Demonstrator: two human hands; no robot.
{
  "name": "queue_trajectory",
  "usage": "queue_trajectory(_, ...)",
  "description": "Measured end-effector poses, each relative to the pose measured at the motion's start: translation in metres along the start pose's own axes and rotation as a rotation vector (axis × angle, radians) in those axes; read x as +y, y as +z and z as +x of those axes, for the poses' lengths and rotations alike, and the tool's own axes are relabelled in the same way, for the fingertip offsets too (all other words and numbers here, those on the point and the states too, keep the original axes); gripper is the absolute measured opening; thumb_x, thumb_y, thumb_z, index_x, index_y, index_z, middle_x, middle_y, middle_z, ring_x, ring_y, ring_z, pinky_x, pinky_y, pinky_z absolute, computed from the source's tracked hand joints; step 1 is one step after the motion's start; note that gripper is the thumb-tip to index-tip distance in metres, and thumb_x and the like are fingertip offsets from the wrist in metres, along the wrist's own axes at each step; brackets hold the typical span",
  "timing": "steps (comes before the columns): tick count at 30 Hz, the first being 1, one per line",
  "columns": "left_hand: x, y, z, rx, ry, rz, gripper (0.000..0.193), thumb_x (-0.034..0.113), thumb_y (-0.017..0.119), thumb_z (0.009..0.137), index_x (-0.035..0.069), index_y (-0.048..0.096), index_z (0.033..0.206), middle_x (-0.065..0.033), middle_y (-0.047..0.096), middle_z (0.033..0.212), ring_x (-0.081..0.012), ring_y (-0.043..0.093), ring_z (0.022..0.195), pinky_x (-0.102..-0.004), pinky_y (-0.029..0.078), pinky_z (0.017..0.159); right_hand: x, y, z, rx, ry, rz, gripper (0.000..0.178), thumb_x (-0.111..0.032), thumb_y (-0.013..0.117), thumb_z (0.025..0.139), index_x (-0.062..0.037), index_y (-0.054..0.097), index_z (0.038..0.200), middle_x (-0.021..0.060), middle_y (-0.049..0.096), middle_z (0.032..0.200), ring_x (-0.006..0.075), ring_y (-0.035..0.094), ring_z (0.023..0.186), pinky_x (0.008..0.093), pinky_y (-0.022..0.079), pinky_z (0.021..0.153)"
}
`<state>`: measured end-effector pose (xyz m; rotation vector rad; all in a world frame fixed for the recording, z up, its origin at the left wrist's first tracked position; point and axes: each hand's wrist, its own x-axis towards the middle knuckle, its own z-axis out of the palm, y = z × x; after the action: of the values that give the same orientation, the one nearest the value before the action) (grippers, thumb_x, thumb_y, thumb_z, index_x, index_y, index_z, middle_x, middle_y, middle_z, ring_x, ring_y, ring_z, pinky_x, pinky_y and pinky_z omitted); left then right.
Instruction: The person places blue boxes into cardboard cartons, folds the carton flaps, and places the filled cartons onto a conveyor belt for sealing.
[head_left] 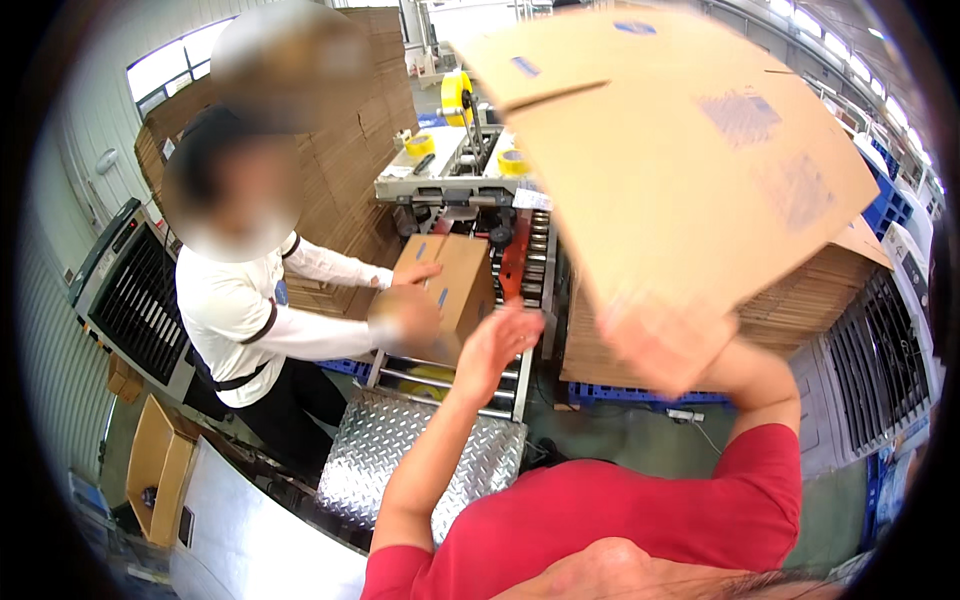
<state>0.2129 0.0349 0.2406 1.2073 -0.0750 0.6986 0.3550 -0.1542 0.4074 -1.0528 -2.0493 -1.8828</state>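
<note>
A flattened cardboard carton (680, 150) is raised in front of me on the right, tilted, with blue and grey print on its face. My right hand (665, 340), smeared by motion, grips its lower corner. My left hand (503, 340) is held up over the roller conveyor, its fingers stretched out and nothing in it. Just beyond that hand sits a closed carton (455, 285) on the rollers. A co-worker in a white top (235, 310) has both hands on this carton from the left.
Behind the carton stands a taping machine (440, 185) with yellow tape rolls (457, 98). Stacked flat cartons (820, 290) lie on a blue pallet at right; another tall stack (340, 150) rises behind the co-worker. A tread-plate platform (430, 450) is below my left arm.
</note>
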Motion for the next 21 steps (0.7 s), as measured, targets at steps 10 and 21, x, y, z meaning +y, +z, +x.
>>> queue_trajectory(10, -0.032, -0.07, -0.119, 0.538, 0.237, -0.045, 0.046, 0.015, 0.058, 0.087, 0.001, 0.04, 0.127, -0.0089, 0.05, 0.125, -0.0214, 0.048, 0.116, -0.0357, 0.039, 0.097, 0.076, 0.035, -0.248, 0.12, 1.785, 0.402, 0.044, -0.025, 0.058, 0.087, 0.0002, 0.051, 0.122, 0.0134, 0.048, 0.128, 0.0216, 0.042, 0.121, 0.0341, 0.033, 0.099)
queue_trajectory(21, 0.035, 0.014, -0.187, 0.489, -0.132, 1.886, 0.046, 0.018, 0.068, 0.069, 0.011, 0.058, 0.114, -0.0183, 0.052, 0.123, -0.0333, 0.047, 0.116, -0.0488, 0.034, 0.098, -0.115, 0.249, -0.009, -0.041, 0.617, 1.103, 0.032, -0.034, 0.076, 0.059, -0.0074, 0.059, 0.063, 0.0072, 0.057, 0.064, 0.025, 0.057, 0.06, 0.0328, 0.044, 0.052)
